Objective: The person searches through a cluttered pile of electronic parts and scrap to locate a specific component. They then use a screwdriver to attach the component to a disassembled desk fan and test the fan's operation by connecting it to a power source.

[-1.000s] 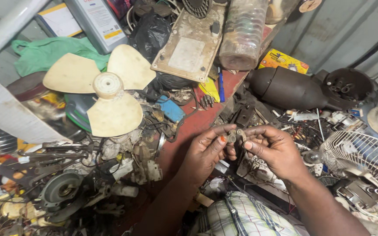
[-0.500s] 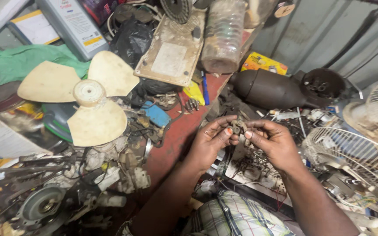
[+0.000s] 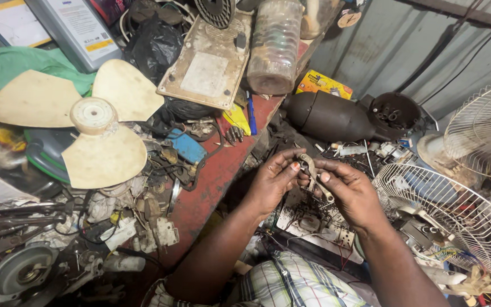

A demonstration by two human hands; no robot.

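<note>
Small grey metal bracket (image 3: pixel 312 172) — tilted, pinched between fingertips.

We see a worn red bench (image 3: pixel 211 187) buried in clutter; behind it and to its right rises a grey corrugated metal wall (image 3: pixel 427 51), evenly lit.

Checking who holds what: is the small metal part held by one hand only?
No: the left hand and right hand both pinch the small metal part.
</note>
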